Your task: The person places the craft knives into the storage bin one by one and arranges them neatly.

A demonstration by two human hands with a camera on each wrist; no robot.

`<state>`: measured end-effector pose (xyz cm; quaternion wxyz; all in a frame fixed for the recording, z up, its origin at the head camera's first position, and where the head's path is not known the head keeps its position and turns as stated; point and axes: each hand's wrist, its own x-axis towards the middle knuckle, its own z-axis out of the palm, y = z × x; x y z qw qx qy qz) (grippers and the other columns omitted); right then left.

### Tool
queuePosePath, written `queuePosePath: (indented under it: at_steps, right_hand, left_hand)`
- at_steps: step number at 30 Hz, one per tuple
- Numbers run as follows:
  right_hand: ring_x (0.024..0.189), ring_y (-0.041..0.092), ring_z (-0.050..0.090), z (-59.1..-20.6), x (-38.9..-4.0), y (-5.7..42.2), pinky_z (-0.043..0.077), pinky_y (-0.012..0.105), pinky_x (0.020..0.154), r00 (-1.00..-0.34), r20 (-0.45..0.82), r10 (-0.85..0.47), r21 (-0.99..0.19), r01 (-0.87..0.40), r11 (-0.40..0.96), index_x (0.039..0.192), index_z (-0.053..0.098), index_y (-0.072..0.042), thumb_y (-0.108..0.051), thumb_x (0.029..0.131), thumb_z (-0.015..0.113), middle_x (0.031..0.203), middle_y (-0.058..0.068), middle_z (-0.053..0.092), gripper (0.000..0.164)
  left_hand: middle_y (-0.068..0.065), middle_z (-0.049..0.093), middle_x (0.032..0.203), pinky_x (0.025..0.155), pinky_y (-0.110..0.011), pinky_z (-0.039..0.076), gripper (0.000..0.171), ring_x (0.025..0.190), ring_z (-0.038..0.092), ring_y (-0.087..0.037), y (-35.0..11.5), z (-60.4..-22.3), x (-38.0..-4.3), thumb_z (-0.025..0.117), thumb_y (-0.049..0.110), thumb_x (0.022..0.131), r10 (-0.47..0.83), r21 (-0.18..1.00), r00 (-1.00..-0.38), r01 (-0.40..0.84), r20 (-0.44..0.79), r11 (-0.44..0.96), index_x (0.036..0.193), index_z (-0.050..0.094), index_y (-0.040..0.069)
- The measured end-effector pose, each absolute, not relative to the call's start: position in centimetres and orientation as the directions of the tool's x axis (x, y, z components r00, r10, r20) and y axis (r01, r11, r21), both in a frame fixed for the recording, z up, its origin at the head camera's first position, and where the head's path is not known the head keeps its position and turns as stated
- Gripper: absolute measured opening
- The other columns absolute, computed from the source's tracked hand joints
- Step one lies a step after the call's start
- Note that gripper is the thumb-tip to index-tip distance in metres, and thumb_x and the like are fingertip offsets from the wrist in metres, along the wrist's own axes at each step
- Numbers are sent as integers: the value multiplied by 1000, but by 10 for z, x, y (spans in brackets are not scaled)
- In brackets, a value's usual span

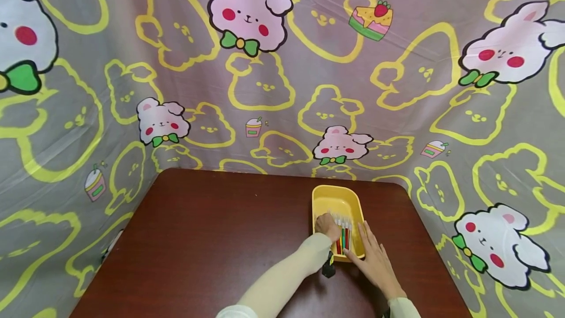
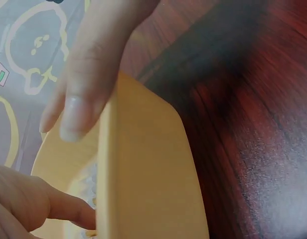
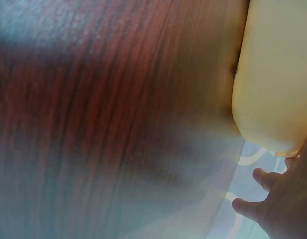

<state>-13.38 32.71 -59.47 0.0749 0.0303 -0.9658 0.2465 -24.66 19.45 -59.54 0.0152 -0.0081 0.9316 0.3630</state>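
Note:
Several slim pens with red, green and yellow barrels and clear ends lie side by side in a yellow tray. Reaching inside, my left hand has curled fingers at the left of the row. Its fingertip meets a small yellowish piece in the left wrist view, but the tray wall hides whether anything is pinched. Along the tray's right side, my right hand rests with straight fingers, its thumb over the near rim. In the right wrist view, its fingers are spread beside the tray.
The tray stands on the right part of a dark reddish-brown table. Patterned fabric with cartoon rabbits hangs behind the table and along both sides. A small black device sits at my left wrist, close to the tray's near-left corner.

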Motion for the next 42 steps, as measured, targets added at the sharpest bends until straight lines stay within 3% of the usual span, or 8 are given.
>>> queuePosePath:
  at_steps: [3, 6, 9, 12, 26, 42]
  right_hand:
    - [150, 51, 32, -596, -134, 327, 22, 81, 112, -987, 162, -20, -473, -96, 876, 168, 25, -9, -56, 99, 67, 173, 22, 18, 93]
    - [150, 51, 33, -595, -134, 328, 22, 81, 112, -984, 175, -16, -476, -99, 874, 168, 27, -9, -54, 99, 68, 173, 22, 19, 92]
    - [150, 51, 33, -595, -134, 328, 22, 81, 112, -984, 179, -18, -473, -102, 875, 167, 29, -7, -53, 99, 68, 172, 23, 20, 91]
    - [150, 51, 33, -595, -134, 328, 23, 81, 112, -985, 169, -19, -466, -97, 880, 167, 29, -7, -54, 99, 68, 173, 22, 19, 91]
    - [152, 51, 29, -593, -135, 327, 20, 80, 114, -989, 145, -18, -481, -87, 872, 167, 26, -7, -55, 100, 66, 174, 22, 16, 92]
    - [151, 53, 29, -594, -132, 324, 22, 80, 112, -986, 168, -23, -481, -102, 871, 168, 25, -8, -53, 99, 67, 173, 23, 16, 93]
  left_hand:
    - [-7, 53, 61, 48, -31, 43, 35, 53, 52, -20, 195, -573, -234, 82, 5, 85, -71, 636, -997, -70, -25, 768, 64, 55, 8]
    - [-8, 57, 67, 55, -32, 51, 28, 61, 60, -23, 195, -562, -228, 86, 6, 82, -81, 606, -996, -85, -35, 791, 70, 61, 5]
    - [-13, 62, 76, 67, -36, 58, 20, 74, 66, -28, 195, -563, -229, 88, 6, 81, -67, 593, -997, -80, -45, 801, 84, 69, 0]
    - [-15, 62, 82, 74, -37, 59, 26, 81, 67, -31, 196, -568, -232, 88, 7, 80, -55, 572, -997, -76, -54, 817, 96, 70, -3]
    - [-18, 59, 90, 68, -34, 58, 39, 78, 65, -29, 195, -571, -234, 88, 8, 82, -45, 540, -998, -64, -49, 839, 112, 67, -5]
    - [-20, 63, 105, 80, -44, 60, 45, 95, 70, -37, 166, -539, -225, 83, -5, 83, 37, 700, -999, 54, 39, 712, 124, 62, -5]
